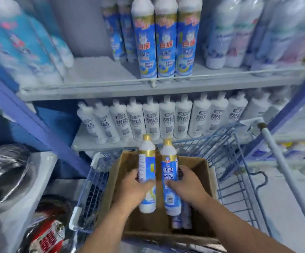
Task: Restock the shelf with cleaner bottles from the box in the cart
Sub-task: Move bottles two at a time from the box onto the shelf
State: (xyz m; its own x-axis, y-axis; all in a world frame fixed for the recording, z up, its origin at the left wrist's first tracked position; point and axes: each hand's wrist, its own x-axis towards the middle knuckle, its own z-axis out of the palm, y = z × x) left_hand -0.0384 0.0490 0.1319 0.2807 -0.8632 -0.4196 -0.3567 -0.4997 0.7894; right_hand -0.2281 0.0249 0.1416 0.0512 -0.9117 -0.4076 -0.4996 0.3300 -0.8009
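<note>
Above the cardboard box in the blue wire cart, the left hand grasps one cleaner bottle and the right hand another, both upright. At 12 o'clock, the lower shelf's white bottles stand close behind; matching blue-labelled bottles fill the upper shelf.

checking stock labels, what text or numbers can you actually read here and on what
"白猫": red brand band on the three blue cleaner bottles at the front of the upper shelf; their smaller print is blurred.
"帮洁": seems to be the large dark characters on the white bottles on the lower shelf, soft focus.
Bottle in left hand, bottle in right hand: logo, barcode digits too small.
Red packet: white characters blurred.
</note>
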